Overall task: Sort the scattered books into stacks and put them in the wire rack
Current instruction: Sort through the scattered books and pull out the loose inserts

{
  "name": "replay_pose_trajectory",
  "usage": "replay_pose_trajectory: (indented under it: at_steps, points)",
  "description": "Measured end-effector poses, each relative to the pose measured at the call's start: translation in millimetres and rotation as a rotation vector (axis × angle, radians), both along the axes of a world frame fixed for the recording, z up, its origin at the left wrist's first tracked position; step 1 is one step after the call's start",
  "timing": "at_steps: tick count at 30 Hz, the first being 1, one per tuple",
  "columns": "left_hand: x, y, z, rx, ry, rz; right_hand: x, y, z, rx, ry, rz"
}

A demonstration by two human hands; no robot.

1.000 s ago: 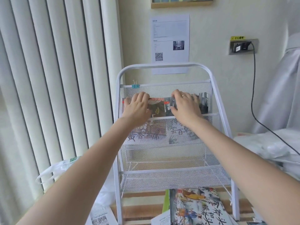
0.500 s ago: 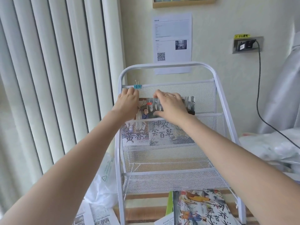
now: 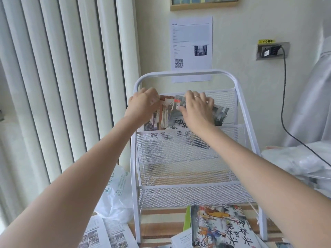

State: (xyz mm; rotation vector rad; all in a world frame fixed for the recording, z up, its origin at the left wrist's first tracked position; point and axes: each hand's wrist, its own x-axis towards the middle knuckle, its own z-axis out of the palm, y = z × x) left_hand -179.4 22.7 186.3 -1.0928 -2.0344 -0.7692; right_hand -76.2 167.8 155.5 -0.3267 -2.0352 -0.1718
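Against the wall, wire rack (image 3: 240,111); books (image 3: 168,113) under both hands' fingers.

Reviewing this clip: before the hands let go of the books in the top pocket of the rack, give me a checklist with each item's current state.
1. Both hands on the books: ok. The left hand and right hand grip the books.
2. Books inside the top pocket of the wire rack: ok, their lower edges sit behind the front mesh.
3. Books upright and squared: not ok, they fan out and tilt, one leaning right.
4. Books resting on the pocket bottom: cannot tell through the mesh.
5. Lower shelves free for more: ok, nothing shows in them.
6. All books collected: not ok, an illustrated book lies on the floor below.
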Motion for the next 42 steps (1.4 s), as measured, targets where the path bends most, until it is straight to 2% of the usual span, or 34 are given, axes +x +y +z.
replay_pose_trajectory:
  at_steps: [4, 6, 7, 9, 11, 14, 17, 20, 23, 26, 31, 37, 40, 42]
  points:
    - [26, -10, 12, 0.268, -0.229, -0.238, 28, -8, 24, 0.076, 0.113, 0.066]
    - [46, -19, 18, 0.443, -0.449, -0.417, 45, -16, 36, 0.104, 0.141, 0.083]
    - [55, -25, 21, 0.474, -0.56, -0.5, 54, -20, 42, 0.112, 0.141, 0.103]
    - [72, -38, 23, 0.416, -0.707, -0.634, 71, -30, 50, 0.102, 0.133, 0.147]
    - [87, -52, 17, 0.363, -0.74, -0.69, 88, -39, 55, 0.064, 0.128, 0.182]
    - [107, -71, -3, 0.368, -0.738, -0.669, 115, -53, 55, 0.008, 0.056, 0.222]
    - [136, -85, -27, 0.207, -0.737, -0.697, 137, -71, 47, -0.046, -0.056, 0.305]
    - [164, -93, -56, 0.177, -0.81, -0.717, 159, -90, 28, -0.115, -0.156, 0.333]
    - [186, -97, -97, 0.227, -0.919, -0.726, 178, -100, -8, -0.01, -0.265, 0.182]
    - [200, -97, -140, 0.282, -1.025, -0.694, 189, -107, -50, 0.103, -0.317, 0.132]
    - [207, -103, -181, 0.142, -1.111, -0.608, 196, -109, -107, 0.283, -0.323, 0.045]
    - [212, -109, -207, 0.022, -1.082, -0.578, 177, -118, -163, 0.205, -0.252, 0.18]
    - [217, -110, -220, 0.094, -1.106, -0.584, 172, -125, -174, 0.134, -0.201, 0.213]
    - [216, -113, -229, 0.234, -1.185, -0.559, 172, -124, -175, 0.087, -0.116, 0.228]
